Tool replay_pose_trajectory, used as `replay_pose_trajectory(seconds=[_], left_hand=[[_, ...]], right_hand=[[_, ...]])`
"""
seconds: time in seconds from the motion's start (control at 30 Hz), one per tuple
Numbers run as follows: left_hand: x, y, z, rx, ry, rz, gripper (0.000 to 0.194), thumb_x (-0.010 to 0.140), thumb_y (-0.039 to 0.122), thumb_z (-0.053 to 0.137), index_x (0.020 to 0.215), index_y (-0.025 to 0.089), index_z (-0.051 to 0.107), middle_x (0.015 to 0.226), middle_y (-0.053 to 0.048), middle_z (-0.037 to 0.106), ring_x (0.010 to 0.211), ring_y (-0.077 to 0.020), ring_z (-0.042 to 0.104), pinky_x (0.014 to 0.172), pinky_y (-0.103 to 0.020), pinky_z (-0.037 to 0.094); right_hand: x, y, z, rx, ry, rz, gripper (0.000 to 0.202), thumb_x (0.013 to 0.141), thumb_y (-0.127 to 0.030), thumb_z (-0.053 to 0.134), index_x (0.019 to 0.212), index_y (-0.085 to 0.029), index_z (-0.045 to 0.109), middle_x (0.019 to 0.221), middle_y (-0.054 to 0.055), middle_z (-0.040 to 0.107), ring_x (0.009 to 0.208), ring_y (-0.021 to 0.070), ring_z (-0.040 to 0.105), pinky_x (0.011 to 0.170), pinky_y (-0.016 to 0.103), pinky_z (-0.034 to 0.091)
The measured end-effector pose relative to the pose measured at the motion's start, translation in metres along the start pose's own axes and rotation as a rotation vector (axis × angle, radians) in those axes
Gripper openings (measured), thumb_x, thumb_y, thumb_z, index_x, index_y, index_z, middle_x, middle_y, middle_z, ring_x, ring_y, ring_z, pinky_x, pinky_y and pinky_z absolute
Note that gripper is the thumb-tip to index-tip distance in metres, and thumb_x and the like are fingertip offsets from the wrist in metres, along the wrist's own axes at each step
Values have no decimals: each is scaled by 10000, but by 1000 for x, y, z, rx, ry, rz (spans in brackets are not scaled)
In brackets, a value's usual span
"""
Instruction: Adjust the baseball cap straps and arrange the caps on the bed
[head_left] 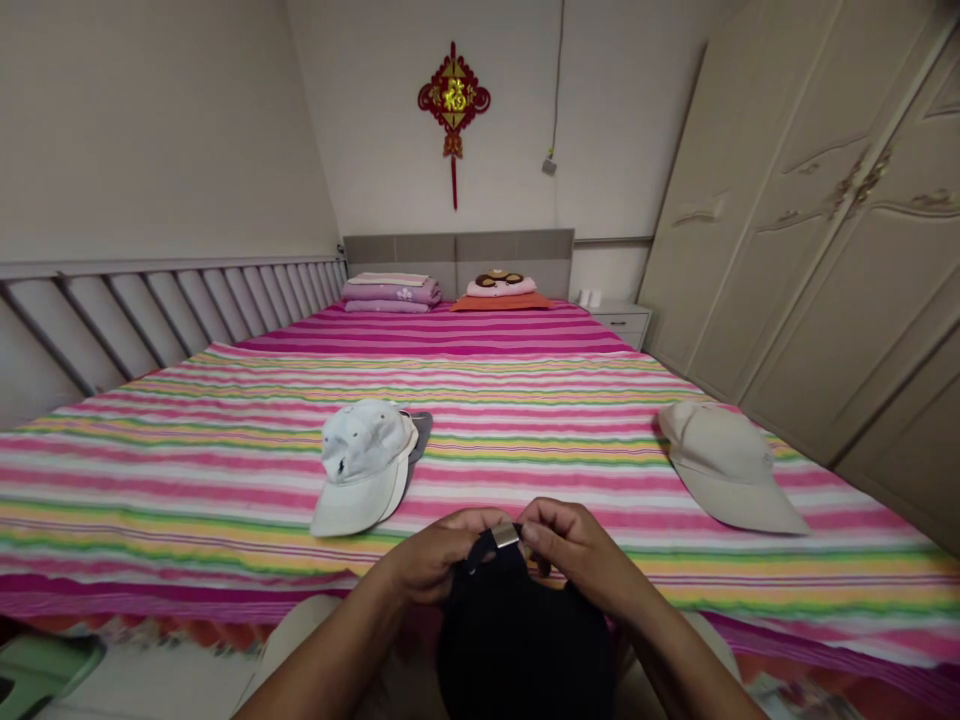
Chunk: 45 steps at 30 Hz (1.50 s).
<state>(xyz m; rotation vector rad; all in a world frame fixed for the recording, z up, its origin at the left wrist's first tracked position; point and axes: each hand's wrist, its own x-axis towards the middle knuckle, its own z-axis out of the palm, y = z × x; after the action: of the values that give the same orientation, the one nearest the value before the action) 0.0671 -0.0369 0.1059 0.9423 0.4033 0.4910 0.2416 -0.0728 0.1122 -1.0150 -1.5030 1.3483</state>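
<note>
A black cap [525,640] is held at the near edge of the bed, its back strap with a metal buckle [505,536] turned up. My left hand [442,550] grips the strap and cap edge left of the buckle. Thumb and fingers of my right hand [574,545] pinch the strap's other side, right beside the buckle. On the bed to the left, a white cap [364,450] lies stacked over other caps, a grey one [421,435] showing behind. A beige cap [720,460] rests by itself on the right, brim toward me.
Striped sheets cover the bed [525,400]. Folded purple bedding [394,292] and a pink pillow [501,285] are at the headboard [517,250]. A railing [172,310] runs along the left, a wardrobe [810,220] stands right, and a green stool [52,665] is at the lower left.
</note>
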Motion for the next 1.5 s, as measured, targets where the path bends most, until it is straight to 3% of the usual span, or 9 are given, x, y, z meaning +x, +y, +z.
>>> replay_pose_trajectory(seconds=[0.13,0.3,0.5,0.77,1.0,1.17,1.3,1.37,1.5], left_hand=[[1,-3,-4,89,96,-27,202,606,246,668,724,94,606,562,6,498,453,-45,406,444,-155,281],[4,-9,-3,130,168,38,161,646,252,646,665,102,591,536,1,527,434,-48,422,440,-156,286],[9,-19,4,35,147,147,209,582,263,703,639,123,558,584,-34,600,534,-121,545,538,-216,382],[6,-16,-6,-39,236,261,234,558,274,703,590,122,529,481,35,463,409,-39,359,409,-155,238],[4,-16,-18,-82,316,332,264,590,327,690,607,112,537,505,32,438,450,-47,380,450,-165,280],[5,-15,-22,-219,452,329,264,540,286,733,619,119,544,506,44,467,446,-43,421,458,-159,320],[8,-17,-32,-324,515,314,234,546,250,732,614,138,538,493,50,492,428,-53,453,459,-169,351],[8,-17,-39,-359,542,267,198,582,248,712,632,152,546,504,42,520,435,-71,482,470,-188,373],[5,-16,-49,-372,545,141,138,643,250,671,681,167,569,533,21,567,470,-108,537,526,-236,420]], right_hand=[[0,6,-2,75,76,74,312,671,-433,609,619,-158,474,455,-72,435,405,54,362,413,176,264],[-1,10,2,264,-10,75,264,703,-365,584,594,-169,444,390,-84,397,372,49,309,399,177,223],[0,13,13,431,-32,76,209,713,-310,570,618,-161,459,511,-26,535,426,58,387,430,175,256],[3,17,8,627,144,17,189,720,-291,560,615,-191,440,493,-30,528,410,94,409,471,233,353],[9,30,-11,754,368,-50,203,715,-306,602,595,-176,502,536,-42,518,412,72,395,465,232,389],[6,57,-15,703,176,141,248,711,-389,611,768,-147,605,674,30,627,558,122,553,505,224,419],[-2,78,-5,723,-48,253,185,676,-275,674,769,-123,625,685,34,642,598,111,580,556,198,421],[-4,80,-2,800,-50,235,182,646,-221,698,790,-133,630,712,28,655,640,118,598,618,211,436],[-1,76,-6,872,153,197,145,645,-183,692,778,-155,640,706,13,680,648,119,619,646,210,455]])
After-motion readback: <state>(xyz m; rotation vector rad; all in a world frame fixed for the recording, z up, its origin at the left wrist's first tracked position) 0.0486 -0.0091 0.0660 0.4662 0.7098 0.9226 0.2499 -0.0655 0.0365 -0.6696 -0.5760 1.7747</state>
